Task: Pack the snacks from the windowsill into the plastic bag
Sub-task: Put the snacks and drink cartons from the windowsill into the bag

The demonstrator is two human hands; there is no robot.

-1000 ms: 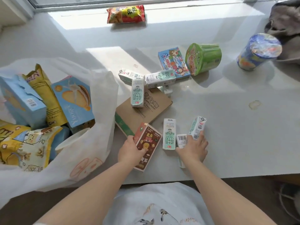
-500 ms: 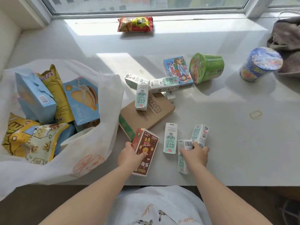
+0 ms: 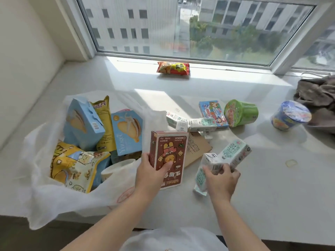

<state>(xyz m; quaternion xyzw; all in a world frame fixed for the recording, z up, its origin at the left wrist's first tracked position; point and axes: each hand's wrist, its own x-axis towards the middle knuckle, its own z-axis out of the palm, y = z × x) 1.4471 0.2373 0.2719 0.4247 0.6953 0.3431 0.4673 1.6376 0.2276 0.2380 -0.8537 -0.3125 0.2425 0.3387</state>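
Head view showed the sill (image 3: pixel 253 178) as the widest thing; the bag (image 3: pixel 45 192) lay open on its left part, already holding blue boxes, a yellow pouch and a cup; everything below is placed from that bag. Right of the bag's mouth, the left hand (image 3: pixel 148 176) was clenched round the brown box (image 3: pixel 167 158), which a second earlier had lain flat on the sill and now stood lifted, upright and tilted toward the bag. Further right, the right hand (image 3: pixel 222 180) gripped several milk cartons (image 3: pixel 233 154) in a bunch, raised off the sill where before they lay side by side; how many it held I could not tell. Beyond the box, a flat brown carton (image 3: pixel 197 151) and more milk cartons remained on the sill; well right of the bag sat a green cup (image 3: pixel 241 113) on its side and a blue cup (image 3: pixel 290 115); a red packet (image 3: pixel 173 68) lay by the window, far behind the bag. Both pickups looked complete, so transfer into the bag seemed next, with much of the sill not yet cleared.
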